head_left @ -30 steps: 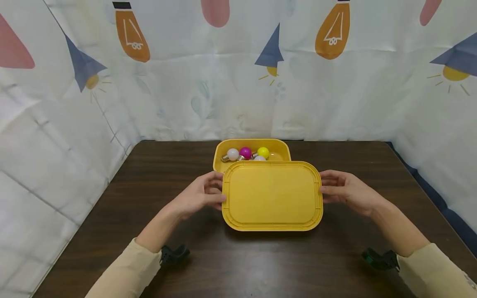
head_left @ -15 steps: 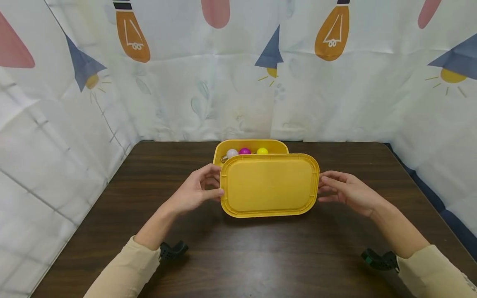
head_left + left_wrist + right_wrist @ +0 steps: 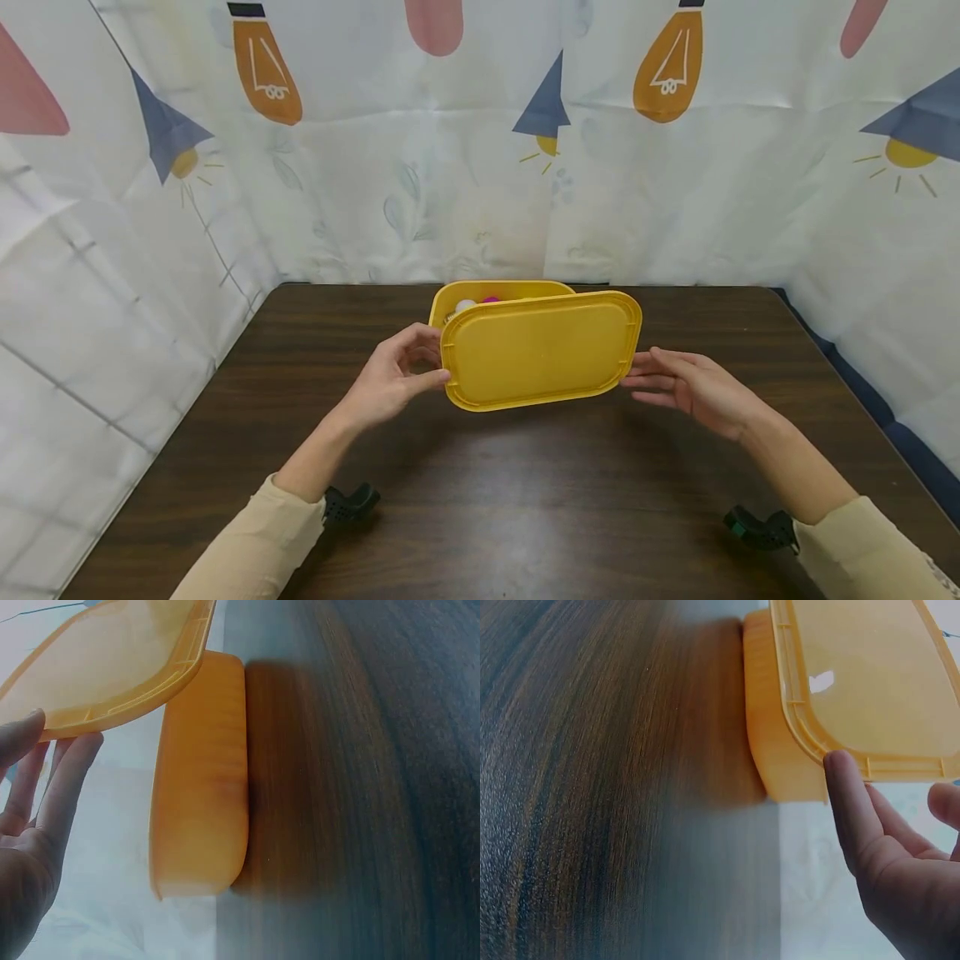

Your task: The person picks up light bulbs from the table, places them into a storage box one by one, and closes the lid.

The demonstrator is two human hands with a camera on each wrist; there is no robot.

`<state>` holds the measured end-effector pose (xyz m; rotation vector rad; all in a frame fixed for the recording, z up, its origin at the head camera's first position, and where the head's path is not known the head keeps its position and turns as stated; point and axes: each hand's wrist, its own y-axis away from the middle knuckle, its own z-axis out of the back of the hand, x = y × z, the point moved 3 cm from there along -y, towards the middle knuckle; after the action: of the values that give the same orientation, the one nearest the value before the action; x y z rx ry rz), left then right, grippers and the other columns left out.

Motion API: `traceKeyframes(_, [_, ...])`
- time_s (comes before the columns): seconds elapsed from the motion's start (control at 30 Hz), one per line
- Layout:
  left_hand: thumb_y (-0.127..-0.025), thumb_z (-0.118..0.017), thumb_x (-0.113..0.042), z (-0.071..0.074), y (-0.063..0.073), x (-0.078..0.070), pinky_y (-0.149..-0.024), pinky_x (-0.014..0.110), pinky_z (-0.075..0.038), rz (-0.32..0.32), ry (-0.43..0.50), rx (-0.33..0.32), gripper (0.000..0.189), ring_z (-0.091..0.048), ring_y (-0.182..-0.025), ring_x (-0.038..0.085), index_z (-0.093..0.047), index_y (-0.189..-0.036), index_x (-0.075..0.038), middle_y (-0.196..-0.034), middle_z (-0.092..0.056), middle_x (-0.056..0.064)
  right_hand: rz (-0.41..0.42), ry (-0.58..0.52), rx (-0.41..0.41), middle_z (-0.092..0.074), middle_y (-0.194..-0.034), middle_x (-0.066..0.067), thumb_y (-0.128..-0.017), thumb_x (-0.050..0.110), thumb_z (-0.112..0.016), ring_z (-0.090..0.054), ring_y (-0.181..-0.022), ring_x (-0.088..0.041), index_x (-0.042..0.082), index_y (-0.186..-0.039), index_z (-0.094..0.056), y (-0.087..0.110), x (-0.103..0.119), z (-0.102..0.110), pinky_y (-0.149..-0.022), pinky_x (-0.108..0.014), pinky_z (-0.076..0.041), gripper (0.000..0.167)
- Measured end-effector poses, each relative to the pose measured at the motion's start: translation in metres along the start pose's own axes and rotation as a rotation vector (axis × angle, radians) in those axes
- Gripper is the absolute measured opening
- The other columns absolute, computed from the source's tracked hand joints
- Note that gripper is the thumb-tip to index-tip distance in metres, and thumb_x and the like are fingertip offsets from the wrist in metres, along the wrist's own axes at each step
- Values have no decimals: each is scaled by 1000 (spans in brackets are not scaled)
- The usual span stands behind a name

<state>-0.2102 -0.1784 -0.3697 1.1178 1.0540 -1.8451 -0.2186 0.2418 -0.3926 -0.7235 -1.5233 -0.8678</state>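
A yellow plastic lid [image 3: 540, 350] is held tilted, its right end higher, in front of a yellow box [image 3: 517, 289]. My left hand [image 3: 386, 375] pinches the lid's left edge between thumb and fingers. At the other end, the straight fingers of my right hand [image 3: 697, 387] are at the lid's edge, and the thumb stands off it. Inside the box a white bulb [image 3: 466, 305] and a magenta bulb [image 3: 491, 299] show over the lid; the lid hides the rest. Seen from the left wrist, the box's side wall [image 3: 202, 787] sits below the raised lid.
The box stands on a dark wood-grain table [image 3: 517, 500], near its back edge. Behind the table hangs a white curtain [image 3: 465, 192] printed with lamps and bulbs. Dark straps with devices [image 3: 351, 504] are on both wrists.
The lid has moved away from me toward the box and its right end has risen, covering more bulbs. My right thumb has come off the lid.
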Motion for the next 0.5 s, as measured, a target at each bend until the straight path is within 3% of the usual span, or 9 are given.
traceKeyframes(0.5, [-90, -78, 2, 4, -2, 5, -87, 38, -59, -26, 84, 5, 37, -68, -105, 30, -69, -125, -1, -115, -72, 13, 11, -25, 36, -60, -138, -20, -115, 30, -35, -62, -124, -29, -16, -145, -44, 5, -2, 4, -101, -44, -49, 55])
